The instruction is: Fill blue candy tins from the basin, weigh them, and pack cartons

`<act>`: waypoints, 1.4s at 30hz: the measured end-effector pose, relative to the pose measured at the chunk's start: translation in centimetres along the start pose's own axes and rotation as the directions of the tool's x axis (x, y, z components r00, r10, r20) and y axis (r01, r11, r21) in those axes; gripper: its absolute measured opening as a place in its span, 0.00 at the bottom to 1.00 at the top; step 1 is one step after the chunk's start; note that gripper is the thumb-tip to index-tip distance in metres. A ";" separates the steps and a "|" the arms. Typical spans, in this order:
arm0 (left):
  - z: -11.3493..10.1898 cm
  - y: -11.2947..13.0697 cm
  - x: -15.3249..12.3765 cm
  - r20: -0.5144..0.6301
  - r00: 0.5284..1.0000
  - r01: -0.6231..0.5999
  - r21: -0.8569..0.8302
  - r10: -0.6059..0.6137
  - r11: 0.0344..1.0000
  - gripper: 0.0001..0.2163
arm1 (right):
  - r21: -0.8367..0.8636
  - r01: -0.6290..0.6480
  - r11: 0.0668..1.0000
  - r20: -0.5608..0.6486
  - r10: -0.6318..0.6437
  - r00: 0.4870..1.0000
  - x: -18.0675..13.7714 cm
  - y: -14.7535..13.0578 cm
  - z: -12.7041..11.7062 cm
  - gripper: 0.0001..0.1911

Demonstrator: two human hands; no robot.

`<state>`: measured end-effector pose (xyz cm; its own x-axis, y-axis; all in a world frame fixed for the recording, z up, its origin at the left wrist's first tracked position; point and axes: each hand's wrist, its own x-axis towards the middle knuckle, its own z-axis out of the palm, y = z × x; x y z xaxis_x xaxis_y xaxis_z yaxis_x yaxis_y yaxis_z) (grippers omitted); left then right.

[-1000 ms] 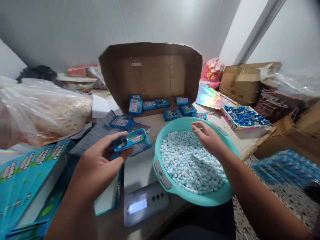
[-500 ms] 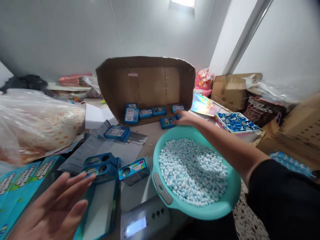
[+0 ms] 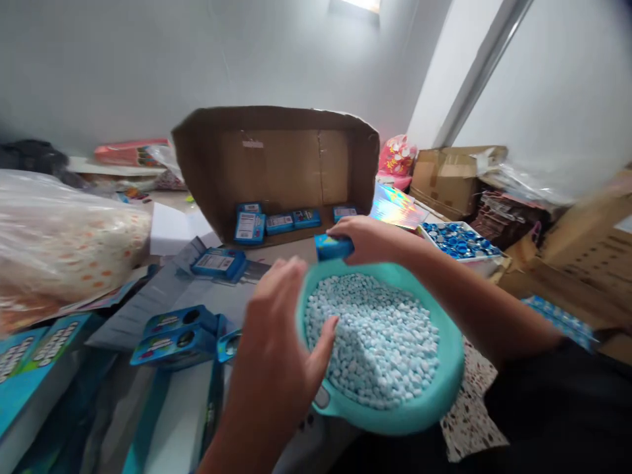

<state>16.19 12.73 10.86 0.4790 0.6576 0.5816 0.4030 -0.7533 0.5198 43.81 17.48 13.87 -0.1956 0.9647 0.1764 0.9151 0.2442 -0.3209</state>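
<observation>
My right hand (image 3: 368,236) grips a small blue candy tin (image 3: 328,246) just above the far rim of a turquoise basin (image 3: 449,401). Small pale-blue and white candies (image 3: 375,342) fill the basin. My left hand (image 3: 276,336), slightly blurred, hovers over the basin's left side with its thumb spread from the fingers and nothing visible in it. Behind it, a blue candy tin (image 3: 228,343) is mostly hidden. Two more tins (image 3: 172,342) with round openings on top sit at the end of an open display box (image 3: 182,415).
A cardboard box (image 3: 276,164) lies on its side at the back with several blue tins inside. To the right stands a white box of blue caps (image 3: 461,240). A plastic bag (image 3: 74,243) and printed display boxes (image 3: 44,368) lie at left.
My left hand has swung right from the display box to the basin. My right hand has lifted the blue candy tin slightly toward me. The view has shifted a little.
</observation>
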 end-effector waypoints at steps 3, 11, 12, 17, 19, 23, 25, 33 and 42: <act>4.4 2.9 3.7 0.204 0.970 -0.164 0.135 0.135 0.977 0.26 | 0.109 -0.017 0.994 -0.003 0.017 1.000 -6.7 -3.0 -2.0 0.33; 9.5 1.5 8.9 0.302 0.893 0.427 -0.338 -0.333 0.839 0.20 | 0.159 -0.255 0.954 -0.038 0.264 0.964 -15.0 -5.0 5.8 0.46; 10.4 1.4 9.3 0.278 0.899 0.425 -0.365 -0.339 0.828 0.23 | 0.123 -0.183 0.975 0.073 0.175 0.982 -15.0 -5.6 7.4 0.51; 14.0 1.4 10.1 0.154 0.912 0.411 -0.346 -0.381 0.843 0.25 | 0.021 -0.028 0.999 0.241 0.023 0.970 -13.6 -6.1 11.9 0.45; 14.5 0.9 9.7 0.143 0.920 0.392 -0.324 -0.365 0.861 0.19 | -0.034 0.014 0.999 0.238 -0.005 0.971 -13.2 -4.6 11.8 0.43; 14.6 -1.2 9.1 0.154 0.918 0.396 -0.325 -0.365 0.859 0.16 | -0.131 -0.050 0.990 0.265 0.083 0.961 -12.7 -0.6 10.3 0.38; 14.6 -2.0 9.2 0.160 0.913 0.408 -0.348 -0.376 0.844 0.18 | -0.078 -0.220 0.972 0.216 0.232 0.948 -12.3 1.0 9.8 0.35; 15.0 -1.6 9.4 0.237 0.913 0.401 -0.390 -0.331 0.829 0.18 | 0.360 -0.427 0.829 0.149 0.401 0.904 -10.3 1.4 10.8 0.28; 15.8 -2.5 9.4 0.279 0.890 0.438 -0.304 -0.361 0.846 0.16 | 0.730 -0.602 0.323 0.267 0.676 0.687 -10.8 -4.7 13.2 0.28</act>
<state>31.98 20.53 5.15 0.4983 0.8528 0.1560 0.3132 -0.3449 0.8849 36.97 7.21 1.16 0.3900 0.8539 -0.3446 0.1554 -0.4299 -0.8894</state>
